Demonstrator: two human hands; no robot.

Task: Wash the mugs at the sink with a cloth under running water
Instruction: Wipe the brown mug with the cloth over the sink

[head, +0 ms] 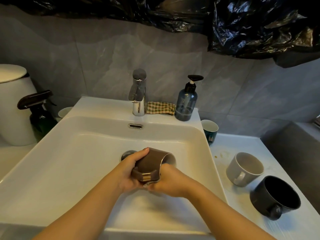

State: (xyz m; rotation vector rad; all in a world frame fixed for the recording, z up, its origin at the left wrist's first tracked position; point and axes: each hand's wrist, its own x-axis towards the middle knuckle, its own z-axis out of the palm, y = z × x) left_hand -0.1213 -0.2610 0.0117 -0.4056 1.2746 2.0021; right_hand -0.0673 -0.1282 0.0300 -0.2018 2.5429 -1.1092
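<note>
A brown mug (152,161) lies on its side over the white sink basin (78,161), near the drain, its mouth turned to the right and its handle toward me. My left hand (131,168) grips its base and side. My right hand (170,181) holds a grey cloth (150,184) against the mug's rim and underside; most of the cloth is hidden. The chrome tap (138,94) stands behind the basin, and I see no water stream.
On the right counter stand a grey mug (244,168), a black mug (275,197) and a teal mug (209,130). A soap pump bottle (186,101) and a checked cloth (160,108) sit by the tap. At left are a spray bottle (39,111), a white cup (65,111) and a white bin (13,104).
</note>
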